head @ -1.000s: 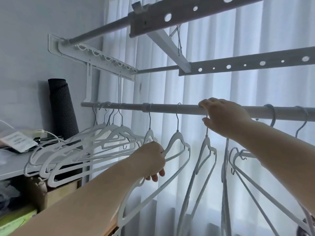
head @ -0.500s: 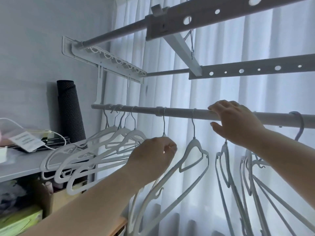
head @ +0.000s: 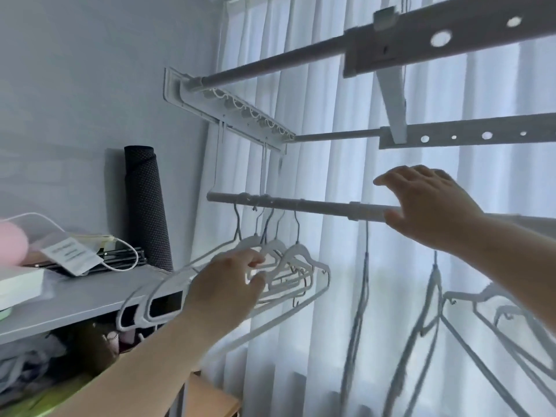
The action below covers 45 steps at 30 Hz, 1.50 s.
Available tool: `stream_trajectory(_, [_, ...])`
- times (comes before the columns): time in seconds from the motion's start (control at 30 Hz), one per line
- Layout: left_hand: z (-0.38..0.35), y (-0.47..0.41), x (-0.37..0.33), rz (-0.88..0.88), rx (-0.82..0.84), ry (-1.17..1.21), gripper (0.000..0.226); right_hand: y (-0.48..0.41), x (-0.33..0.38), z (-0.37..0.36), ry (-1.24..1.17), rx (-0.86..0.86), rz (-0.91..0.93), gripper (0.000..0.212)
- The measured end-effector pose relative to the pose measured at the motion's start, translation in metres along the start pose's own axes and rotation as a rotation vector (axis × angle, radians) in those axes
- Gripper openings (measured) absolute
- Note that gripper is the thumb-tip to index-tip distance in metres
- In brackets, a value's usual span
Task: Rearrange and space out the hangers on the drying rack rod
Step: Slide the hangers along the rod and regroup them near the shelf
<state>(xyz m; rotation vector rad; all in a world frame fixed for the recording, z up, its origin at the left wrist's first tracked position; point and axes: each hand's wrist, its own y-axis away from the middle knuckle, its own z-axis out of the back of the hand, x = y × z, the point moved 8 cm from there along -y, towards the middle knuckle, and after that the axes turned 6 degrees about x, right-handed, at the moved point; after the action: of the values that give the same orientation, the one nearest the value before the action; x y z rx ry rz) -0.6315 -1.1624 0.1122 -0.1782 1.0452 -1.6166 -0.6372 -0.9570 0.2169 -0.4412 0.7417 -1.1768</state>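
Head view: a drying rack on a wall beside a window, seen from below the rod.
Shelf [head: 75, 299]: grey, at the left edge; a paper mask [head: 70, 256] and a white cable lie on its top.
Rolled mat [head: 147, 206]: dark, standing upright at the back right corner of the shelf, against the wall.
Rod [head: 301, 204]: the lowest bar of the rack, running from its free left end out past the right edge of the view.
Bunched hangers [head: 296, 247]: several white ones hooked close together at the left end of the rod, their shoulders overlapping.
Left hand [head: 228, 284]: raised in front of the bunch, thumb and forefinger parted around a blurred shoulder; whether they touch it cannot be told.
Curtain [head: 325, 130]: sheer and white, behind the whole rack.
Right hand [head: 430, 206]: fingers spread and straight above the rod, thumb just below it, near the sleeve joint.
Spaced hangers [head: 433, 281]: hanging apart from one another along the right part of the rod, blurred.
Upper bars [head: 466, 135]: flat, with round holes, above the right hand.
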Motion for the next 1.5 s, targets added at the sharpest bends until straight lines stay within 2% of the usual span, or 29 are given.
stream_trajectory(0.2, [0.005, -0.005, 0.062, 0.003, 0.089, 0.029, 0.033, -0.030, 0.055, -0.027, -0.002, 0.105, -0.019, 0.046])
stream_trajectory(0.43, [-0.004, -0.005, 0.084, -0.033, 0.180, 0.012, 0.035, -0.068, 0.096, -0.047, 0.003, 0.180, -0.055, 0.049])
stream_trajectory(0.63, [-0.025, -0.005, 0.101, 0.033, 0.412, -0.041, 0.033, -0.089, 0.116, -0.072, 0.020, 0.264, -0.098, 0.046])
stream_trajectory(0.73, [-0.031, -0.002, 0.109, 0.061, 0.472, -0.026, 0.030, -0.094, 0.116, -0.077, 0.002, 0.252, -0.135, 0.043])
stream_trajectory(1.03, [-0.019, -0.011, 0.107, 0.060, 0.340, 0.048, 0.024, -0.085, 0.096, -0.076, -0.043, 0.222, -0.226, 0.039])
stream_trajectory(1.2, [-0.013, -0.020, 0.095, 0.047, 0.259, 0.070, 0.027, -0.073, 0.081, -0.070, -0.021, 0.238, -0.236, 0.041])
stream_trajectory(1.5, [-0.041, -0.034, 0.079, 0.003, 0.330, -0.004, 0.028, -0.058, 0.063, -0.065, -0.001, 0.266, -0.248, 0.043])
